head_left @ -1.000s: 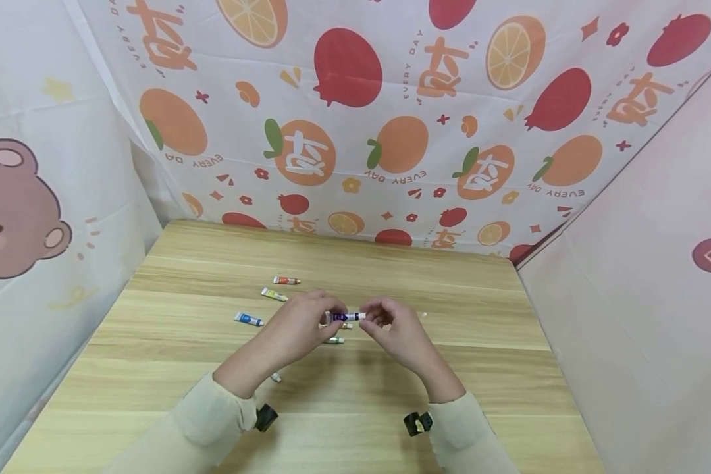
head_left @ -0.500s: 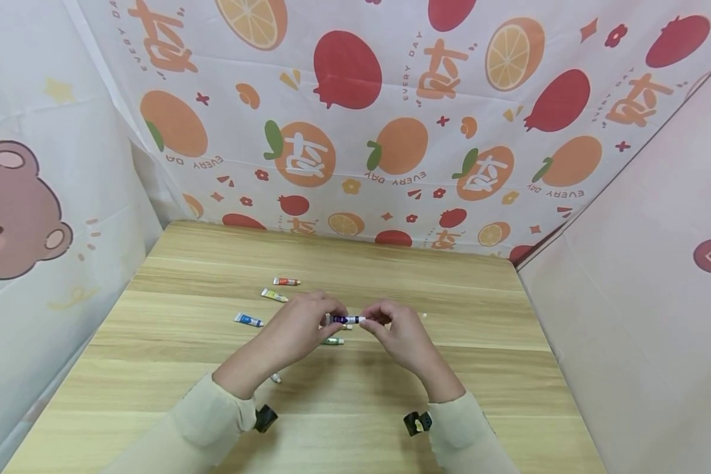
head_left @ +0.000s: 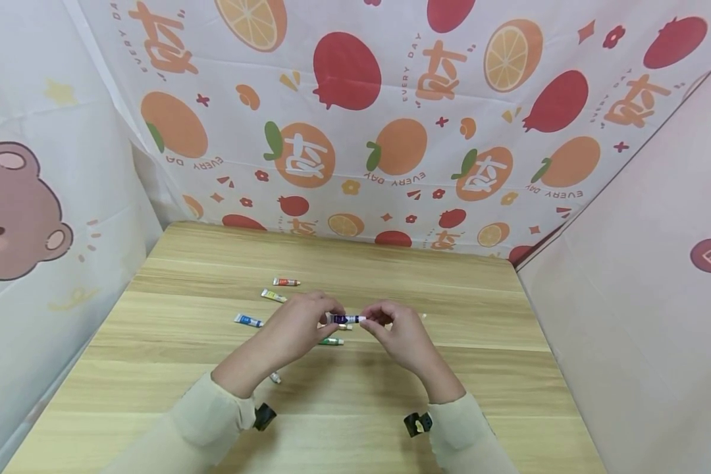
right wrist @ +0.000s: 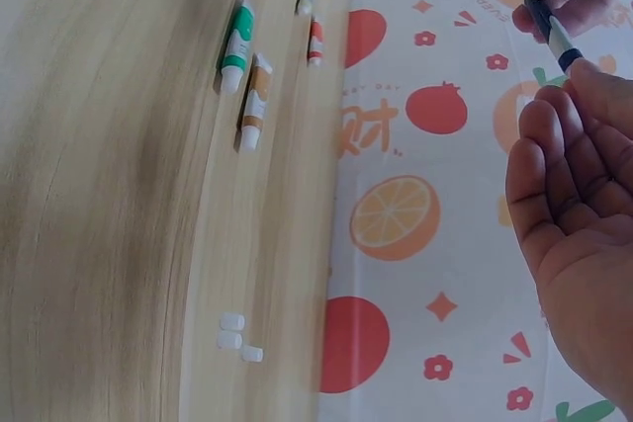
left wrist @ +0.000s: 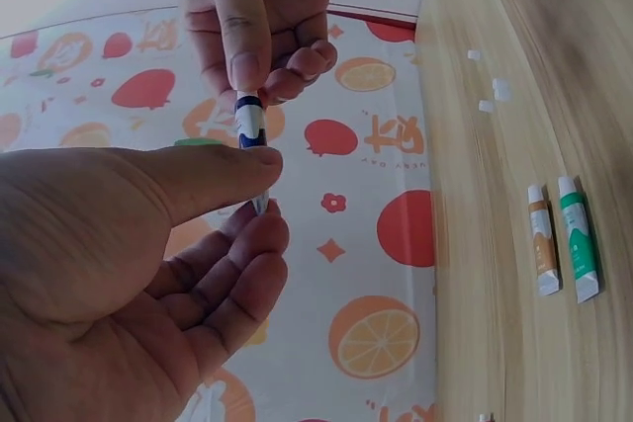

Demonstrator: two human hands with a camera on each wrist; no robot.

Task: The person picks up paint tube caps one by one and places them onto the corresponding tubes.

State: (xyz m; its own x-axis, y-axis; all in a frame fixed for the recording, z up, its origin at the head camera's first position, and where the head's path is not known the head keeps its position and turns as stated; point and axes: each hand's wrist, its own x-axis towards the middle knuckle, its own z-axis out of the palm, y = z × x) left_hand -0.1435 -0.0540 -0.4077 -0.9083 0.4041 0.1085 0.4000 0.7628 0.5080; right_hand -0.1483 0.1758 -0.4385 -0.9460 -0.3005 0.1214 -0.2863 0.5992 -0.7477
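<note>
A small paint tube (head_left: 348, 319) with a dark purple band and label lies level between the two hands, above the table. My left hand (head_left: 305, 320) pinches its body between thumb and fingers. At the other end, my right hand (head_left: 399, 332) pinches the white cap (left wrist: 247, 92) between thumb and forefinger, largely covering it. The right hand's other fingers curl loosely, as the right wrist view shows. Below the hands lie a green paint tube (left wrist: 579, 239) and an ochre paint tube (left wrist: 543, 241), side by side.
Red (head_left: 287, 282), yellow (head_left: 274, 295) and blue (head_left: 248, 320) paint tubes lie to the left on the wooden table (head_left: 480, 368). Another tube's end (head_left: 275, 378) shows by the left forearm. Several small white caps (right wrist: 229, 339) sit right of the hands. Fruit-print cloth (head_left: 355, 164) hangs behind.
The right thumb and fingertips have closed on the tube's white cap, and the tube has dipped slightly. The left hand keeps its hold; the tubes on the table stay put.
</note>
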